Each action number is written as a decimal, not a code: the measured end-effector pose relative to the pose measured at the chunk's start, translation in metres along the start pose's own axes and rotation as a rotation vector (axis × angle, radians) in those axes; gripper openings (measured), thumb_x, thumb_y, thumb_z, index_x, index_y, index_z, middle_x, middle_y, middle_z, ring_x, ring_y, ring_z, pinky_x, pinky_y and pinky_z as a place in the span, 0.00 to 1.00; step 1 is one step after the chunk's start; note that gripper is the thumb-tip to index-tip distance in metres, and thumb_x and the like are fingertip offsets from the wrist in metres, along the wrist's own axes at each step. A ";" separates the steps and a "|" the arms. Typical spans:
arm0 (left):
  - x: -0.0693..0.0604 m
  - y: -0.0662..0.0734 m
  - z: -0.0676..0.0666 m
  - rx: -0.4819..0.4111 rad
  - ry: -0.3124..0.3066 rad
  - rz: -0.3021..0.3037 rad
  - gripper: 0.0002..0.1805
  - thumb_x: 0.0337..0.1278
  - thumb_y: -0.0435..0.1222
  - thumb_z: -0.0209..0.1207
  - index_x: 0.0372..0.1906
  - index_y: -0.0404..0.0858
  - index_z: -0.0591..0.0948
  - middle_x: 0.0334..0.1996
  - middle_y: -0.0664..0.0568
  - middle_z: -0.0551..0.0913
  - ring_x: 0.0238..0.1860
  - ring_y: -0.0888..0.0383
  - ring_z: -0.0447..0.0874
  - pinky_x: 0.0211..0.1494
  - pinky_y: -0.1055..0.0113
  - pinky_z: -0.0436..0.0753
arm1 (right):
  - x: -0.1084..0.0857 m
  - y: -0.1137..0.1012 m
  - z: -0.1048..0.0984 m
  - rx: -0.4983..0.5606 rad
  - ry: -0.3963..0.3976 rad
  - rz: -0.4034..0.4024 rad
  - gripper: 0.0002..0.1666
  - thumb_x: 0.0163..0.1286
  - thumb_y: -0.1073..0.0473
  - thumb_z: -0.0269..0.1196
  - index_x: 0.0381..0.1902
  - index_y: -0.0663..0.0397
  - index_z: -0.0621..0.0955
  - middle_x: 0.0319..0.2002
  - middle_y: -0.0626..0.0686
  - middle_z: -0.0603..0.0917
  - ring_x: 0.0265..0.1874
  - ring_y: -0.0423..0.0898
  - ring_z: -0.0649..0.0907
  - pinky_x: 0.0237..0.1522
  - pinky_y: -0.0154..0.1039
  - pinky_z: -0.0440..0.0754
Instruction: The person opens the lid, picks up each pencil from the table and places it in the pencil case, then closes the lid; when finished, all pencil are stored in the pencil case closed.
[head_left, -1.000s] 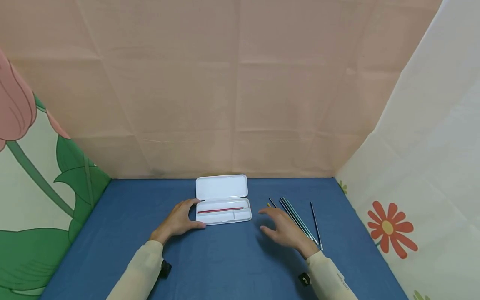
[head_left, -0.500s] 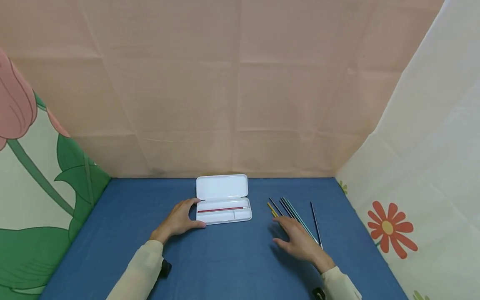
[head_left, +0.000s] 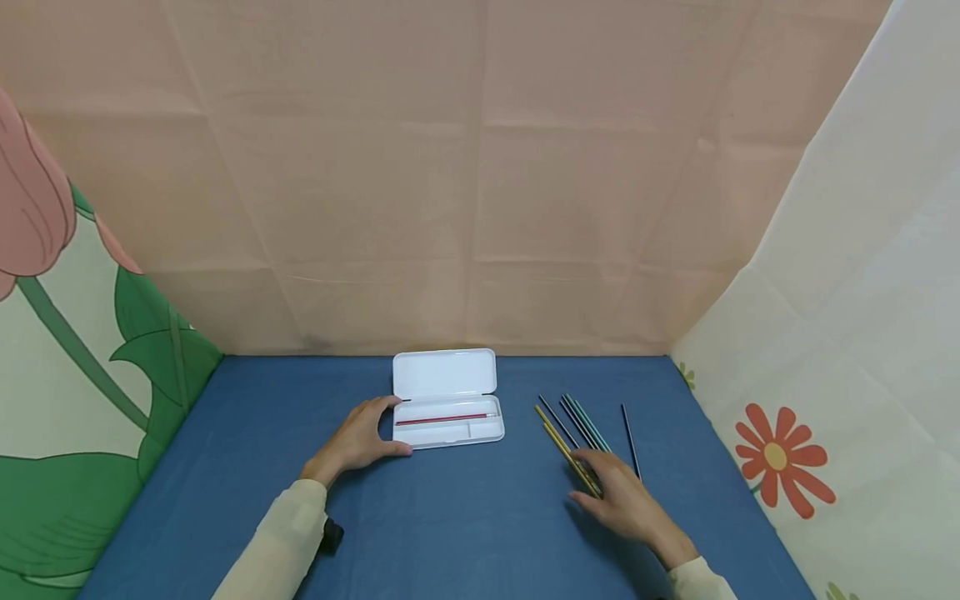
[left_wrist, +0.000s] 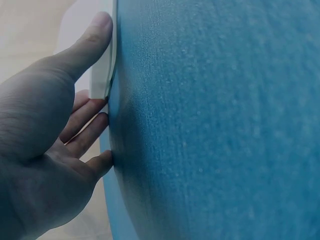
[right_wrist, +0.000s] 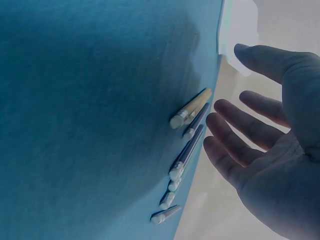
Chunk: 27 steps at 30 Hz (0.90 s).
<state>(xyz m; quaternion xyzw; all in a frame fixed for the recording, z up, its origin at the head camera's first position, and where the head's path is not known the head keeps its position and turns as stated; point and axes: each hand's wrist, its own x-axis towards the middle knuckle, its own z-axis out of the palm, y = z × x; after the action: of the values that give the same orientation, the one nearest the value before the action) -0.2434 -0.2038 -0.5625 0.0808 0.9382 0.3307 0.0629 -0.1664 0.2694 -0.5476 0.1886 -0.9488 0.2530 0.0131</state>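
A white case (head_left: 435, 408) lies with its lid (head_left: 444, 375) raised and a red pencil (head_left: 441, 419) inside. At its left end, my left hand (head_left: 356, 437) holds the case between thumb and fingers; the left wrist view shows the thumb along the case edge (left_wrist: 102, 75). My right hand (head_left: 630, 504), fingers apart and holding nothing, hovers over the near ends of two yellow pencils (head_left: 558, 442). Beside them lie several dark and green pencils (head_left: 588, 425), partly hidden by the hand. In the right wrist view, the pencil ends (right_wrist: 186, 155) lie beyond the fingertips.
One dark pencil (head_left: 629, 433) lies apart on the right. The blue table (head_left: 465, 525) meets a tan backdrop (head_left: 450, 208) behind the case, with flower-patterned cloth (head_left: 862, 333) at the right and another patterned cloth at the left.
My right hand has moved right and nearer the table's front, away from the case, uncovering more of the yellow pencils. My left hand has stayed at the case.
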 end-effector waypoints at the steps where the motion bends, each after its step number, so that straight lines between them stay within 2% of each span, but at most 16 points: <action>1: 0.000 0.000 0.000 0.000 0.000 0.000 0.56 0.56 0.54 0.85 0.84 0.36 0.71 0.84 0.33 0.72 0.84 0.29 0.70 0.85 0.27 0.72 | -0.001 0.001 0.000 -0.001 -0.005 0.000 0.37 0.72 0.56 0.81 0.74 0.58 0.82 0.69 0.57 0.89 0.69 0.61 0.87 0.69 0.66 0.86; 14: 0.000 -0.001 0.000 0.002 0.000 0.000 0.56 0.56 0.54 0.85 0.84 0.36 0.71 0.84 0.33 0.72 0.84 0.29 0.70 0.85 0.27 0.71 | -0.005 0.006 0.005 0.017 -0.032 0.049 0.35 0.72 0.56 0.81 0.73 0.58 0.83 0.67 0.55 0.90 0.68 0.60 0.88 0.68 0.65 0.87; 19: 0.000 -0.001 -0.001 -0.005 0.002 0.007 0.56 0.56 0.54 0.85 0.84 0.36 0.72 0.84 0.33 0.72 0.84 0.29 0.70 0.85 0.27 0.72 | -0.004 0.010 0.006 0.009 -0.024 0.005 0.32 0.71 0.57 0.81 0.70 0.57 0.85 0.60 0.53 0.92 0.56 0.51 0.91 0.56 0.51 0.91; 22: 0.000 0.000 -0.001 -0.006 0.002 0.009 0.56 0.56 0.54 0.85 0.84 0.36 0.72 0.84 0.33 0.72 0.84 0.29 0.70 0.85 0.27 0.71 | -0.004 0.010 0.007 0.003 -0.018 -0.032 0.30 0.69 0.58 0.82 0.66 0.57 0.86 0.53 0.49 0.92 0.48 0.43 0.88 0.47 0.43 0.88; 27: -0.001 0.001 -0.001 -0.004 0.000 0.009 0.56 0.57 0.54 0.85 0.84 0.36 0.71 0.84 0.33 0.72 0.84 0.29 0.70 0.85 0.27 0.71 | -0.004 0.008 0.009 -0.016 -0.037 -0.044 0.29 0.67 0.61 0.83 0.64 0.57 0.87 0.47 0.46 0.90 0.44 0.37 0.84 0.44 0.40 0.86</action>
<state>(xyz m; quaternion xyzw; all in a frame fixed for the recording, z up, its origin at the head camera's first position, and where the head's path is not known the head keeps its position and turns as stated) -0.2428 -0.2038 -0.5608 0.0849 0.9371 0.3330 0.0617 -0.1654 0.2728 -0.5599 0.2142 -0.9464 0.2416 0.0026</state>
